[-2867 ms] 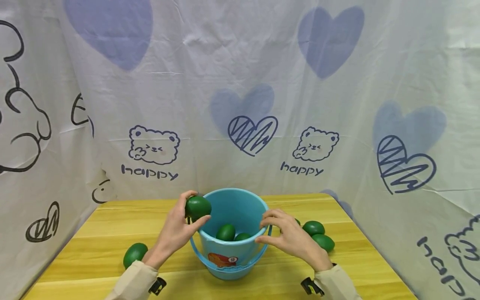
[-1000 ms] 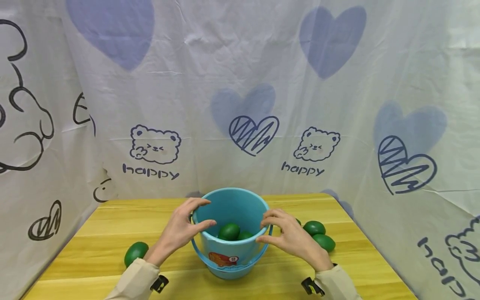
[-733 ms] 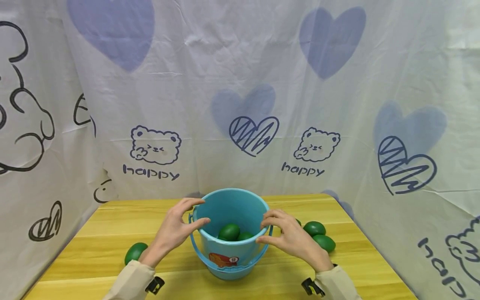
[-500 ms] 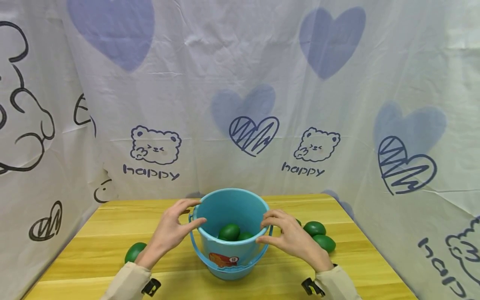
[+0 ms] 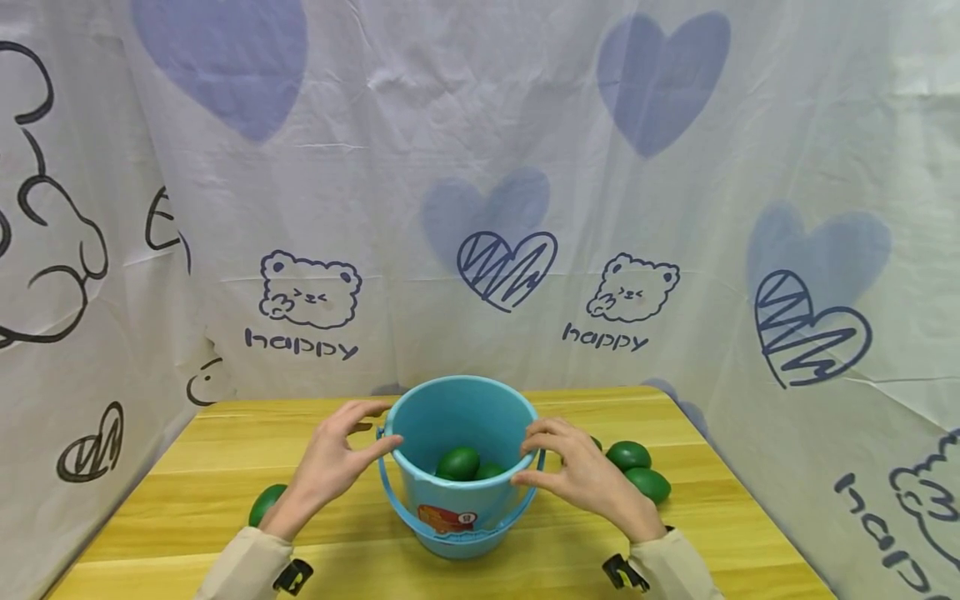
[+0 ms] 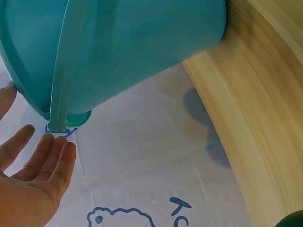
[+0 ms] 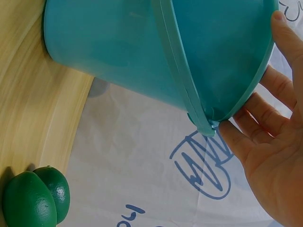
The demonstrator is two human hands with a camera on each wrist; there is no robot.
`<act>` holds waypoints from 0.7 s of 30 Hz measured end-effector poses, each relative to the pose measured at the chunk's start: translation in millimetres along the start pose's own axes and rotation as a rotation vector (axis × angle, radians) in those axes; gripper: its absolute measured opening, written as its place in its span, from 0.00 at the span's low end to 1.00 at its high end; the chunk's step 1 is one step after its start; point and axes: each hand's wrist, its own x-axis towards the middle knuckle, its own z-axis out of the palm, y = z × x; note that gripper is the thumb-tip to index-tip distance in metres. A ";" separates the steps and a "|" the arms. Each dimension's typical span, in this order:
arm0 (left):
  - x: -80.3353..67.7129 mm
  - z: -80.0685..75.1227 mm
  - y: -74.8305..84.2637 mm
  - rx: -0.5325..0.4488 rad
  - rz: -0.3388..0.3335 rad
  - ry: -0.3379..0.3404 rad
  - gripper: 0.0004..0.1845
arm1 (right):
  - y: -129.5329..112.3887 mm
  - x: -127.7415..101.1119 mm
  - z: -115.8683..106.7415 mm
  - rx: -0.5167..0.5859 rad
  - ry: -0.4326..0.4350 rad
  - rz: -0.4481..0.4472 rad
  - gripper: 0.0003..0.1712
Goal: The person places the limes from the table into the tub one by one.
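Spread wide and holding nothing, the left hand hangs at the left side of a light-blue bucket, thumb tip by the rim; whether it presses there cannot be told. Upright on the wood-grain table, the bucket shows smooth walls, a red sticker and a blue handle lowered across its front. Glossy dark-green oval fruits lie inside. Along the right rim rest the thumb and fingers of the right hand, also set well apart.

At far left, the left wrist partly covers a lone fruit. The bucket's near rim cuts off its contents, leaving their number unclear. Beyond the right hand sit two fruits, touching; another is mostly hidden behind its fingers.
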 end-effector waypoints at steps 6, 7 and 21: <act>-0.5 -2.3 -2.9 0.008 -0.012 -0.003 0.28 | 0.4 0.0 0.3 -0.005 0.001 0.002 0.18; -0.6 -3.3 -3.5 0.005 -0.014 -0.003 0.27 | 0.5 0.1 0.4 -0.003 0.001 0.001 0.18; -10.9 -25.7 -23.2 0.059 -0.086 -0.003 0.24 | 0.5 0.0 -0.2 0.003 -0.003 -0.001 0.18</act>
